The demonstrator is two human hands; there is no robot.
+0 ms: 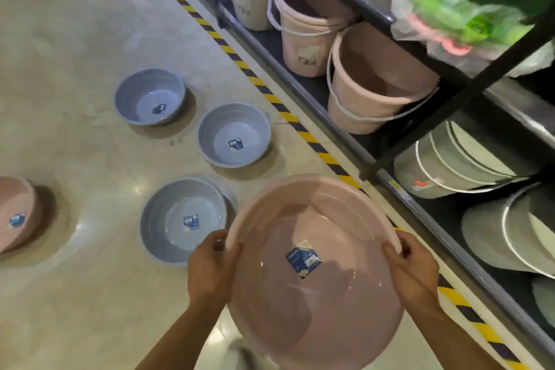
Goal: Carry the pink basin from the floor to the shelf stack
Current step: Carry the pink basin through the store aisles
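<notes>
The pink basin [312, 219] is off the floor, held in front of me near the bottom middle of the view, tilted so its inside faces me, with a blue label at its bottom. My left hand [211, 267] grips its left rim. My right hand [411, 270] grips its right rim. The shelf [387, 18] runs along the right side, with stacks of basins wrapped in plastic, green and pink [459, 24], on its upper level at the top right.
Three grey-blue basins [234, 135] stand on the floor to the left, and another pink basin [15, 213] at the far left edge. Pink buckets [369, 84] and grey buckets fill the lower shelf. Yellow-black tape [270, 93] marks the floor along the shelf.
</notes>
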